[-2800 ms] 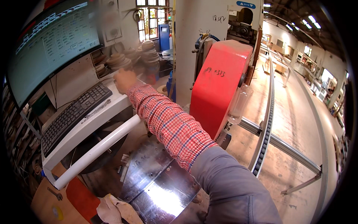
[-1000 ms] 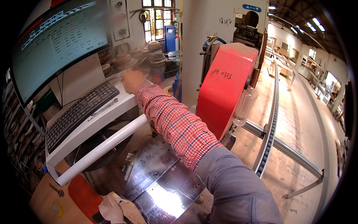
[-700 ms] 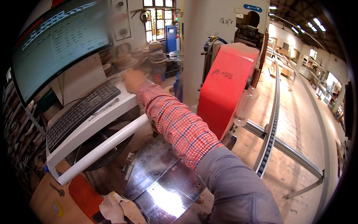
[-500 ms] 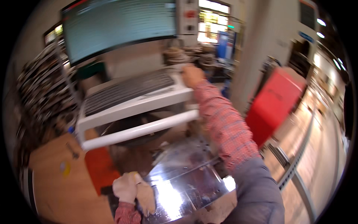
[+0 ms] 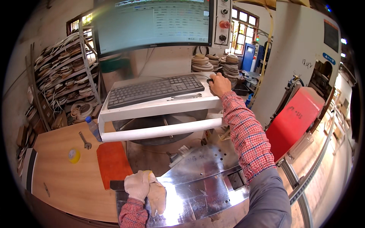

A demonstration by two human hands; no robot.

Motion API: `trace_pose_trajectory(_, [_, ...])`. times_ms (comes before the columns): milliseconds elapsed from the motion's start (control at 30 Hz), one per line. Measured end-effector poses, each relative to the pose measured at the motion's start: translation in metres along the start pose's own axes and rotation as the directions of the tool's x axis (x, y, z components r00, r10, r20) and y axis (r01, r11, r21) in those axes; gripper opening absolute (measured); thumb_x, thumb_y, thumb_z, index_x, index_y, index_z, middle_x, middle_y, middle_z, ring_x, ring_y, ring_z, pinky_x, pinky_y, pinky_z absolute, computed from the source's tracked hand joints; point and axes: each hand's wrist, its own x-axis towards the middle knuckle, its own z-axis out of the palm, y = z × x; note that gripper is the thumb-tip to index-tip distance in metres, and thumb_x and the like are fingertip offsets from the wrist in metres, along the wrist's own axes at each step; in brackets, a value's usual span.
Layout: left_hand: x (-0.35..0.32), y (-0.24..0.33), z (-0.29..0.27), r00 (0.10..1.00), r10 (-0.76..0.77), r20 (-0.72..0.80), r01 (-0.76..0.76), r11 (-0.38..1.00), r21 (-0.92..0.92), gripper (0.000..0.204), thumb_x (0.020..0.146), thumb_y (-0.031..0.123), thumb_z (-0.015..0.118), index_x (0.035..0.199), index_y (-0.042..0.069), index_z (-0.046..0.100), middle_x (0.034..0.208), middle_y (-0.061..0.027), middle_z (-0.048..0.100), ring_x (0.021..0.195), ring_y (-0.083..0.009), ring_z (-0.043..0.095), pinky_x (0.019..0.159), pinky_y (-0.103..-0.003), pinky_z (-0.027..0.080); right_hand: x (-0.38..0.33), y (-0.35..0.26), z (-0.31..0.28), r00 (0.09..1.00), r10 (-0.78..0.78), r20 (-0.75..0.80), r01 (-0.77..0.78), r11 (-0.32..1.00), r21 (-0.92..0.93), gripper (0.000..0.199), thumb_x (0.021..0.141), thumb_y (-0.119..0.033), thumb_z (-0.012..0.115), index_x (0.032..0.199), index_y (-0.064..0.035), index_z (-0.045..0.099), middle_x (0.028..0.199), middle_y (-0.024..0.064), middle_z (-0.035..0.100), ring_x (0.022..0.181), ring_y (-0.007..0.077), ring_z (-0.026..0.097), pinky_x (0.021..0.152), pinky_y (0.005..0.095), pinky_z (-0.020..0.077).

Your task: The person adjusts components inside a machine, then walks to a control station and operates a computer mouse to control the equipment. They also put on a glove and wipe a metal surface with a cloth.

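My left hand (image 5: 137,185), in a white knit work glove, is closed on a loose beige glove (image 5: 156,197) that hangs down beside it. It rests at the left edge of a shiny metal machine table (image 5: 201,190). My bare right hand (image 5: 220,84) reaches far forward to the right end of a white stand (image 5: 159,107). Its fingers curl over a small dark computer mouse (image 5: 209,80), mostly hidden under them. On the stand, left of that hand, lie a black keyboard (image 5: 156,90) and a metal wrench (image 5: 185,97).
A monitor (image 5: 152,28) hangs above the stand, next to a control panel with a red knob (image 5: 224,24). A wooden table (image 5: 72,178) at left carries a tape roll (image 5: 74,155), a wrench (image 5: 85,140) and an orange sheet (image 5: 114,163). A red machine cover (image 5: 294,117) stands at right.
The view has swung left, so the scene sits further right in the picture, and it is sharper now. Both hands keep their places, the right at the stand, the left on the metal table.
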Motion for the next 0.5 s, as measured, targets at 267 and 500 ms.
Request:
trace_pose_trajectory(267, [0.0, -0.007, 0.012, 1.0, -0.023, -0.009, 0.022, 1.0, -0.018, 0.038, 0.096, 0.034, 0.048, 0.079, 0.008, 0.069, 0.069, -0.0158, 0.068, 0.065, -0.0368, 0.067, 0.069, -0.049, 0.049, 0.001, 0.001, -0.001, 1.0, 0.011, 0.011, -0.01, 1.0, -0.011, 0.026, 0.089, -0.029, 0.067, 0.112, -0.0159, 0.071, 0.114, 0.0182, 0.065, 0.096, 0.04, 0.069, 0.083, 0.05, 0.0557])
trace_pose_trajectory(500, [0.0, -0.004, 0.008, 0.999, -0.05, 0.005, 0.051, 0.999, -0.008, 0.038, 0.097, 0.035, 0.049, 0.078, 0.008, 0.069, 0.069, -0.0171, 0.067, 0.065, -0.0375, 0.066, 0.069, -0.049, 0.049, 0.002, -0.003, -0.002, 0.997, 0.025, 0.067, -0.024, 1.0, -0.016, 0.028, 0.091, -0.028, 0.064, 0.114, -0.0146, 0.073, 0.116, 0.0159, 0.064, 0.099, 0.0394, 0.068, 0.088, 0.0496, 0.0539])
